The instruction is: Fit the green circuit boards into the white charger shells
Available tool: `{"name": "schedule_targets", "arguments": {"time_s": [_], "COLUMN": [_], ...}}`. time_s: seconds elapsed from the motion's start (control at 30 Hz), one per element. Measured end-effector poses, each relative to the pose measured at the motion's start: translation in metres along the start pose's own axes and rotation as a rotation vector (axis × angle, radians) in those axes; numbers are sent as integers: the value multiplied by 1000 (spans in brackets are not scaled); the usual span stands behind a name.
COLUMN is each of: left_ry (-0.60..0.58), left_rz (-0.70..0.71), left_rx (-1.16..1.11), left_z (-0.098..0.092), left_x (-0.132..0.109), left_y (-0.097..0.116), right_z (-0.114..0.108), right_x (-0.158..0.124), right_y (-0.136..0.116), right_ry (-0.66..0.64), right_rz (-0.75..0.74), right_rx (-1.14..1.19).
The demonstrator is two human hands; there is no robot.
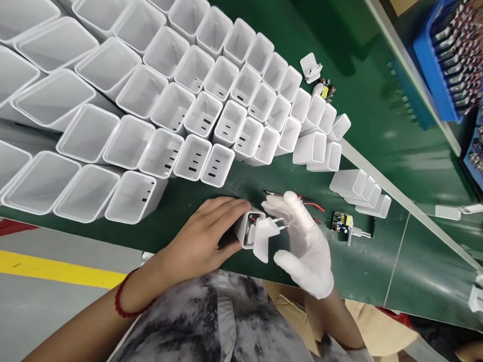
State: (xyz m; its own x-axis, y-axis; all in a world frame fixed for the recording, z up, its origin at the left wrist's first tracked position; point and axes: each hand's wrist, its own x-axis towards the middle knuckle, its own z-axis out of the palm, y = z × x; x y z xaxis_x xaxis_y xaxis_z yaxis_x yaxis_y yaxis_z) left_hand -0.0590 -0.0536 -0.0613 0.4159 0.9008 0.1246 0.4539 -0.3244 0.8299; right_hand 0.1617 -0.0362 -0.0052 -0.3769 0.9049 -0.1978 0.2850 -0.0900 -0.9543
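Observation:
My bare left hand [206,230] is wrapped round a white plastic charger housing [241,232] lying on the green table. At the housing's mouth sits a white plug end cap [262,240] with two metal pins. It is tilted, and some red wire shows behind it inside the housing. My right hand [310,252], in a white glove, is beside the pins with thumb and fingers apart, holding nothing. Just beyond the gloved fingers lies a tool with red-and-black handles [313,204], partly hidden. A circuit board with a plug part [342,223] rests to the right.
Rows of open white housings [192,156] fill the left and centre of the table. Several more housings [349,182] lie to the right. A loose plug cap [310,67] lies farther back. Blue bins [437,67] with wired parts stand at the upper right.

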Motion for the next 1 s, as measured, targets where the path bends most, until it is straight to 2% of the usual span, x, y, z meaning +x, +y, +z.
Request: {"name": "schedule_targets", "arguments": {"time_s": [0.07, 0.2, 0.33, 0.5, 0.63, 0.8, 0.9, 1.0], "left_ry": [7, 20, 45, 99, 147, 160, 163, 157], "left_rz": [-5, -31, 7, 19, 41, 26, 29, 33], "left_rx": [3, 19, 34, 102, 162, 163, 154, 150], "left_z": [1, 3, 3, 9, 18, 22, 24, 24], "left_x": [0, 0, 0, -3, -5, -2, -2, -3], "left_y": [1, 4, 5, 11, 18, 19, 16, 14], "right_z": [3, 7, 10, 17, 29, 45, 48, 47], "right_x": [-2, -10, -16, -18, -19, -13, -10, -9], "right_y": [-1, 5, 16, 27, 28, 24, 23, 25], "right_ry": [15, 147, 29, 184, 95, 225, 223, 238], "right_rz": [-8, -69, -146, -45, -30, 30, 80, 60], "right_rx": [12, -57, -256, -121, -186, -78, -20, 32]}}
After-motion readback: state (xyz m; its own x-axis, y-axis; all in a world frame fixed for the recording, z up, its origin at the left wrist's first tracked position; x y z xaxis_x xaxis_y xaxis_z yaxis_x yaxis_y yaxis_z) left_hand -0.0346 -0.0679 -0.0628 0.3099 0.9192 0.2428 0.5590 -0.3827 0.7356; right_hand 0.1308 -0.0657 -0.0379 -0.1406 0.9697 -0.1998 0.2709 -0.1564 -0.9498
